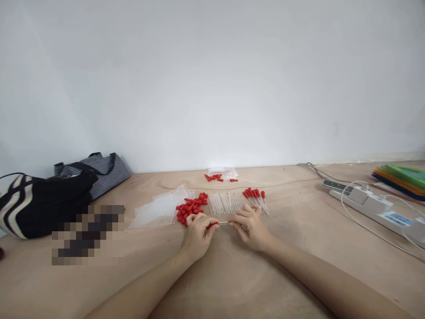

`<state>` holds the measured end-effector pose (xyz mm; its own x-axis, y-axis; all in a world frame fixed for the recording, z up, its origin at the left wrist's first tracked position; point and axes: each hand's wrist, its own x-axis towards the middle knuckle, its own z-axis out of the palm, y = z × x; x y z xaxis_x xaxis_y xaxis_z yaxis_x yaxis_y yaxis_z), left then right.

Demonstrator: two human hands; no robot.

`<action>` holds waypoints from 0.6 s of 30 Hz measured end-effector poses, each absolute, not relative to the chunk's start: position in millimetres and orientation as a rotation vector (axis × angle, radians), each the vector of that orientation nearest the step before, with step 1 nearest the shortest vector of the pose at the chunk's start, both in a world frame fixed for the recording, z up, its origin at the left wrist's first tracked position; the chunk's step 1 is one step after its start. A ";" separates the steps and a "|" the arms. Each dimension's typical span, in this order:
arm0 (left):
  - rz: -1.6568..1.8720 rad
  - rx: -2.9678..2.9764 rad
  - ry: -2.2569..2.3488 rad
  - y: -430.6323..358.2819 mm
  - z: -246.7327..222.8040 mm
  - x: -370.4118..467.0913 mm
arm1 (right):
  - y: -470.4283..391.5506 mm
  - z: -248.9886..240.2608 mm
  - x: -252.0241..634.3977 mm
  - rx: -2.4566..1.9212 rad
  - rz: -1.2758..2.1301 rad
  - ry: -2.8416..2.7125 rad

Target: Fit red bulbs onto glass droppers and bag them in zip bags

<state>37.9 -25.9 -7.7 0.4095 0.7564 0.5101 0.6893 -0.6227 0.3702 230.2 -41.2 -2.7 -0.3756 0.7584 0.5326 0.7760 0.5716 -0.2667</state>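
Observation:
My left hand [201,232] is closed on a red rubber dropper bulb [212,225]. Between the two hands runs a thin clear dropper tube [223,223], one end at the bulb and the other pinched by my right hand [250,227]. How deep the tube sits in the bulb is hidden by the fingers. Just behind my left hand lies a heap of red bulbs [189,208]. A row of loose clear tubes [224,203] stretches beyond both hands. Several droppers with red bulbs on their tubes [255,194] lie behind my right hand.
Clear zip bags [156,208] lie left of the bulb heap. Near the wall is a small bag [229,172] with a few red bulbs [214,177]. A power strip [381,212] with cables is on the right, coloured folders [401,179] behind it. Bags [43,204] stand left.

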 end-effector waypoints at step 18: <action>0.988 2.714 1.151 -30.4 -7.4 39.0 | -40.3 7.5 235.2 -1.240 0.121 -2.359</action>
<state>39.0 -30.4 -7.4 0.5243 0.6564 0.5424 0.6356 -0.7256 0.2636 235.2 -40.3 7.5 -0.4818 0.7972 0.3639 0.7559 0.5881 -0.2877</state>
